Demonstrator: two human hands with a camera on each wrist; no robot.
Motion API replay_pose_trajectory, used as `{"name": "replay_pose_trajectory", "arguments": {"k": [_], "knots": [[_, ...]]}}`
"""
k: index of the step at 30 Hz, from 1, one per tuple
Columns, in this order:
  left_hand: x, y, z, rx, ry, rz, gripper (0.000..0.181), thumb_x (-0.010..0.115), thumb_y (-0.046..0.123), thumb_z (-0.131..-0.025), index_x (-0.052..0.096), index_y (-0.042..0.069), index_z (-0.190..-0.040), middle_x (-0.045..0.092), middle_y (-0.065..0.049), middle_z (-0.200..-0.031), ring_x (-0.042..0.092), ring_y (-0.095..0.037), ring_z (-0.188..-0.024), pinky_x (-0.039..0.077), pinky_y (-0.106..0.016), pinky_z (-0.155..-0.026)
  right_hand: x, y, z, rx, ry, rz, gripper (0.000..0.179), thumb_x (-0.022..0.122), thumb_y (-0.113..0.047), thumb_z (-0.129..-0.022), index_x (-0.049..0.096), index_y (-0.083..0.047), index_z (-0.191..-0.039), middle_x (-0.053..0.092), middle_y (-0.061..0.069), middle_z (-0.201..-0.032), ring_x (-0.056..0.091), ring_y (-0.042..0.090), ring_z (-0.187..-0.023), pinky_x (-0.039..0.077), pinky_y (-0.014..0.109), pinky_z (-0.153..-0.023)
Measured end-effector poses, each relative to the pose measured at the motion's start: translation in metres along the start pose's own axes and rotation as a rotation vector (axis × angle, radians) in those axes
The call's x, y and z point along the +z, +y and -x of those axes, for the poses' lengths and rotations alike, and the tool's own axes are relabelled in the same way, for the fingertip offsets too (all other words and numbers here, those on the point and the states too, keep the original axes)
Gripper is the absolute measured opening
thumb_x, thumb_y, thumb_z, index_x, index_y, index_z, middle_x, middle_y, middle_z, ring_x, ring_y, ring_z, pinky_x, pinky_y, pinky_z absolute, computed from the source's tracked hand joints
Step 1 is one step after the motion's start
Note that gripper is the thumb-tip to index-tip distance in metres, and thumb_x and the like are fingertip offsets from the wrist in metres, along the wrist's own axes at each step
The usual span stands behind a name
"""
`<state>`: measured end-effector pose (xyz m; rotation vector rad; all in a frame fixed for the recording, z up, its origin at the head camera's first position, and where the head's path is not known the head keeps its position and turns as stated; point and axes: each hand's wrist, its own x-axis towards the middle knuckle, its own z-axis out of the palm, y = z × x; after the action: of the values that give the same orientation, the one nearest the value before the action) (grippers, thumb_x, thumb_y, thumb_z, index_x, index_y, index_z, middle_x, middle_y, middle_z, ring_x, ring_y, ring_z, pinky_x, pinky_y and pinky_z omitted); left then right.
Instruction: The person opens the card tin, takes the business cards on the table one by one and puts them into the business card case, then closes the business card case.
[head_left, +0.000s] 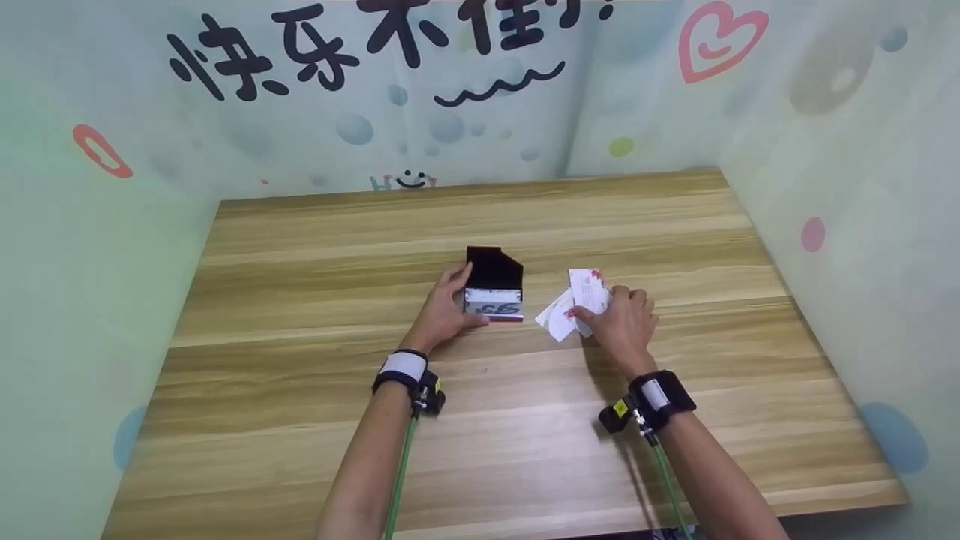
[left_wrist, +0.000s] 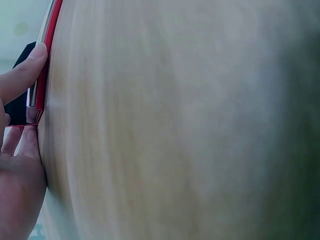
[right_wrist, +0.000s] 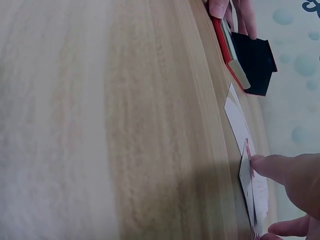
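Observation:
In the head view a business card case (head_left: 493, 268) stands with its black flap raised; its lower part shows a patterned card or panel. My left hand (head_left: 442, 313) grips the case by its left side, thumb at the front and fingers behind. The left wrist view shows the thumb on the case's red edge (left_wrist: 49, 37). To the right, my right hand (head_left: 627, 326) pinches several white business cards (head_left: 587, 291) with red flower prints between thumb and fingers. They are fanned out, low over the table, in the right wrist view; whether the lowest card touches the wood cannot be told.
A wood-grain table (head_left: 315, 292) lies under both hands. Printed wall panels (head_left: 480, 142) with writing and coloured spots stand at its back and sides. Each wrist wears a strapped camera (head_left: 429, 395) with a green cable running toward the front edge.

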<state>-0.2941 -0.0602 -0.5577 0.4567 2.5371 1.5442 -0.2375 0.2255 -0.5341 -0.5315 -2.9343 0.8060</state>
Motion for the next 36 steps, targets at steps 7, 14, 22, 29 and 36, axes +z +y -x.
{"name": "replay_pose_trajectory", "arguments": {"k": [7, 14, 22, 29, 36], "knots": [[-0.001, -0.001, -0.001, -0.004, 0.009, -0.017, 0.105, 0.09, 0.012, -0.07, 0.03, 0.008, -0.156, 0.03, -0.015, -0.162, 0.028, -0.033, -0.151, 0.019, -0.04, -0.128, -0.002, 0.0, -0.002, 0.002, -0.022, -0.006, 0.064, 0.076, -0.042, -0.085, 0.061, 0.006, -0.125, 0.053, 0.026, -0.121, 0.045, 0.04, -0.111, 0.04, 0.055, -0.097], [-0.001, -0.002, 0.0, -0.008, -0.004, -0.013, 0.104, 0.09, 0.013, -0.071, 0.03, 0.009, -0.157, 0.03, -0.016, -0.162, 0.027, -0.033, -0.151, 0.022, -0.041, -0.127, -0.002, 0.003, -0.005, -0.029, -0.003, 0.037, 0.06, 0.07, -0.041, -0.089, 0.062, 0.006, -0.126, 0.054, 0.028, -0.124, 0.049, 0.042, -0.114, 0.041, 0.06, -0.097], [-0.003, 0.0, 0.0, -0.034, 0.0, -0.039, 0.105, 0.09, 0.015, -0.071, 0.03, 0.013, -0.157, 0.031, -0.014, -0.162, 0.029, -0.033, -0.15, 0.023, -0.04, -0.126, -0.007, 0.007, -0.012, -0.106, -0.054, 0.047, 0.06, 0.068, -0.039, -0.09, 0.059, 0.005, -0.129, 0.055, 0.028, -0.127, 0.051, 0.044, -0.117, 0.04, 0.064, -0.102], [-0.002, 0.001, 0.002, -0.047, -0.018, -0.036, 0.105, 0.089, 0.017, -0.073, 0.028, 0.014, -0.158, 0.028, -0.012, -0.164, 0.026, -0.033, -0.152, 0.019, -0.041, -0.128, -0.014, 0.008, -0.027, -0.309, -0.207, -0.021, 0.066, 0.075, -0.027, -0.089, 0.05, 0.004, -0.142, 0.046, 0.029, -0.141, 0.045, 0.045, -0.129, 0.039, 0.058, -0.111], [-0.001, -0.002, 0.002, -0.044, -0.019, -0.033, 0.106, 0.09, 0.019, -0.072, 0.027, 0.015, -0.158, 0.028, -0.013, -0.164, 0.026, -0.033, -0.152, 0.019, -0.042, -0.127, -0.016, 0.008, -0.041, -0.423, -0.305, 0.052, 0.073, 0.077, -0.027, -0.086, 0.046, 0.003, -0.145, 0.046, 0.027, -0.144, 0.044, 0.046, -0.13, 0.034, 0.06, -0.115]]}}
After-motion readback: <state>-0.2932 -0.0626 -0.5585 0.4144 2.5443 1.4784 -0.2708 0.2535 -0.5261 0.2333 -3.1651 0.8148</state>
